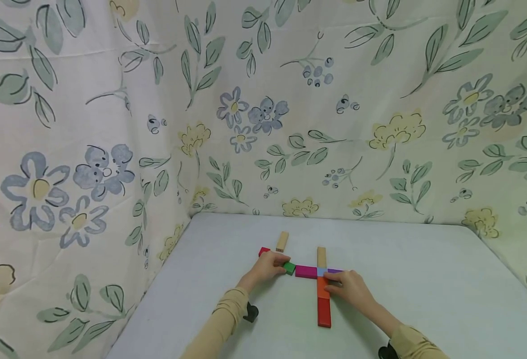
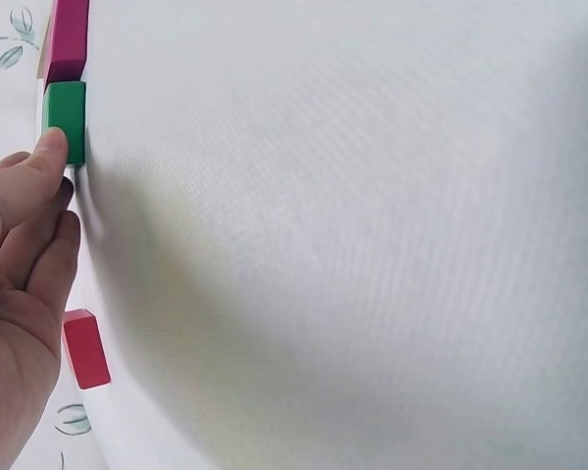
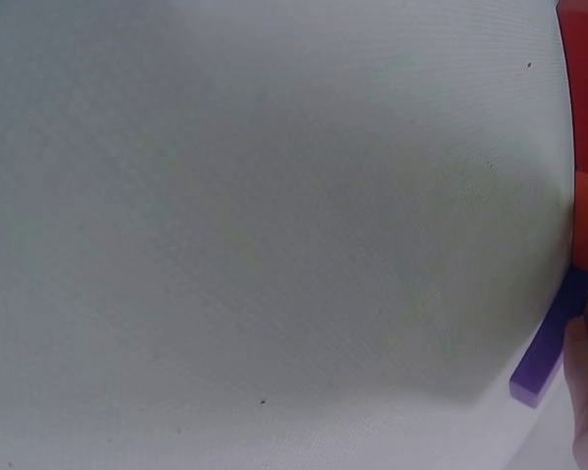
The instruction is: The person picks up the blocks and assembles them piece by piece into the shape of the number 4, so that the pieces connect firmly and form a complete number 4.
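My left hand (image 1: 267, 267) pinches a small green block (image 1: 289, 268) at the left end of a row; in the left wrist view its thumb lies on the green block (image 2: 67, 122). A magenta block (image 1: 306, 271) follows, then a light blue block (image 1: 321, 272). My right hand (image 1: 353, 289) has its fingertips at the light blue block, beside a purple block (image 1: 334, 270) and an orange block (image 1: 323, 287). In the right wrist view its fingers lie against the purple block (image 3: 549, 343); their grip is partly cut off.
A red block (image 1: 324, 312) extends the orange one toward me, and a plain wooden block (image 1: 321, 257) lies beyond the light blue one. Past my left hand are a smaller red block (image 1: 264, 251) and another wooden block (image 1: 282, 241). Floral cloth (image 1: 312, 164) hangs behind the white table (image 1: 425, 279).
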Available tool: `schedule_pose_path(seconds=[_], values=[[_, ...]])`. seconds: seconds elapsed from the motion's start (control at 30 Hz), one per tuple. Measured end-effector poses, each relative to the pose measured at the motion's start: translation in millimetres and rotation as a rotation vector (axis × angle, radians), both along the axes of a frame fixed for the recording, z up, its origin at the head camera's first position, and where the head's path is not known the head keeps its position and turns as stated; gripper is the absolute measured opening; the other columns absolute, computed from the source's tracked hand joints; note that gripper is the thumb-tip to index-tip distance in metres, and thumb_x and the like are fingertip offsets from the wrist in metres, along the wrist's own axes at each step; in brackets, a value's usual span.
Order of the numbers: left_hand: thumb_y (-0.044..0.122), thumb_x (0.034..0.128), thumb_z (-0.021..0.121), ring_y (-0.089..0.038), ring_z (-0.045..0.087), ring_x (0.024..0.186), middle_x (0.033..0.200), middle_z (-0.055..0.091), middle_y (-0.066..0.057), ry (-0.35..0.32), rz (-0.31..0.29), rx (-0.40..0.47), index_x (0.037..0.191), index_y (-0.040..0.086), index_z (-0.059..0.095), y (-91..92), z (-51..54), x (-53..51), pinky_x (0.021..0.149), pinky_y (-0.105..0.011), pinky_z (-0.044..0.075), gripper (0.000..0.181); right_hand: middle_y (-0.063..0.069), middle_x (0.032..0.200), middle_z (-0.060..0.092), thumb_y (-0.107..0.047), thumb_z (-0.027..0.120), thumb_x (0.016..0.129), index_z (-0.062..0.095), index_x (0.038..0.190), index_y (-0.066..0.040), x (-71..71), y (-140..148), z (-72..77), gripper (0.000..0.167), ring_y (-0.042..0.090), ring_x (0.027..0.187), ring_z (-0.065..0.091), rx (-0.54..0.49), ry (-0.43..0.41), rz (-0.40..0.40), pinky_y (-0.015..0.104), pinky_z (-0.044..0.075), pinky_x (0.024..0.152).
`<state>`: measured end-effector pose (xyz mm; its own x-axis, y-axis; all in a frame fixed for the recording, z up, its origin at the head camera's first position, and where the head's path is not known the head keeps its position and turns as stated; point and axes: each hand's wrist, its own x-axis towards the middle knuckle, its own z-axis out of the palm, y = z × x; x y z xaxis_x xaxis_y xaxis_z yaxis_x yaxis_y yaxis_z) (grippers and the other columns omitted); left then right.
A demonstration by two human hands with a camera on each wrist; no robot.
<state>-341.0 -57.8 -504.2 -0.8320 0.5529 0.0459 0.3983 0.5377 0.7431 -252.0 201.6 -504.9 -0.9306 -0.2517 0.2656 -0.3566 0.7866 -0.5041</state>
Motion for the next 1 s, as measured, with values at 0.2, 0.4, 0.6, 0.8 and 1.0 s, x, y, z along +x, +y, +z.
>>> schedule_pose_path(seconds=[0.2, 0.4, 0.6, 0.8, 1.0], values=[[0.0, 0.0854, 0.066, -0.022, 0.063, 0.111, 0.121, 0.066, -0.012, 0.012, 0.0, -0.009, 0.121, 0.0, 0.063, 0.3, 0.2, 0.5, 0.093, -0.032, 0.051, 0.036, 0.016, 0.097, 0.073, -0.017, 0.079, 0.073, 0.073, 0.105, -0.002, 0.9, -0.9, -0.5, 0.035, 0.013, 0.076, 0.061, -0.003, 0.013, -0.002, 0.017, 0.045, 0.061], [0.0, 0.0854, 0.066, -0.023, 0.063, 0.112, 0.122, 0.066, -0.013, 0.016, -0.012, -0.005, 0.122, -0.001, 0.062, 0.4, 0.1, 0.5, 0.092, -0.032, 0.051, 0.037, 0.015, 0.097, 0.073, -0.016, 0.078, 0.075, 0.071, 0.108, -0.002, 0.5, -0.2, 0.9, 0.037, 0.012, 0.075, 0.058, -0.021, -0.03, 0.006, 0.015, 0.04, 0.057], [0.0, 0.0855, 0.066, -0.023, 0.063, 0.111, 0.122, 0.065, -0.014, 0.016, -0.013, -0.001, 0.123, -0.001, 0.062, 1.0, -0.8, -0.4, 0.092, -0.031, 0.052, 0.037, 0.015, 0.096, 0.074, -0.015, 0.078, 0.075, 0.071, 0.109, -0.001, 0.8, 0.1, 1.7, 0.037, 0.013, 0.075, 0.058, -0.029, -0.036, 0.008, 0.014, 0.04, 0.056], [0.0, 0.0854, 0.066, -0.023, 0.063, 0.111, 0.123, 0.065, -0.014, 0.013, -0.015, -0.004, 0.124, -0.001, 0.061, 0.3, -0.7, -0.1, 0.091, -0.031, 0.052, 0.039, 0.016, 0.097, 0.073, -0.015, 0.078, 0.075, 0.071, 0.108, -0.001, 0.5, -0.2, 1.4, 0.037, 0.014, 0.075, 0.057, -0.027, -0.038, 0.003, 0.015, 0.039, 0.056], [0.001, 0.0851, 0.067, -0.021, 0.062, 0.115, 0.127, 0.063, -0.012, 0.006, -0.004, -0.012, 0.126, 0.0, 0.06, 0.4, -1.2, -0.7, 0.094, -0.032, 0.051, 0.041, 0.015, 0.101, 0.073, -0.017, 0.078, 0.075, 0.071, 0.108, -0.002, 0.2, 0.5, -0.4, 0.037, 0.019, 0.083, 0.066, -0.006, -0.017, -0.003, 0.016, 0.045, 0.062]])
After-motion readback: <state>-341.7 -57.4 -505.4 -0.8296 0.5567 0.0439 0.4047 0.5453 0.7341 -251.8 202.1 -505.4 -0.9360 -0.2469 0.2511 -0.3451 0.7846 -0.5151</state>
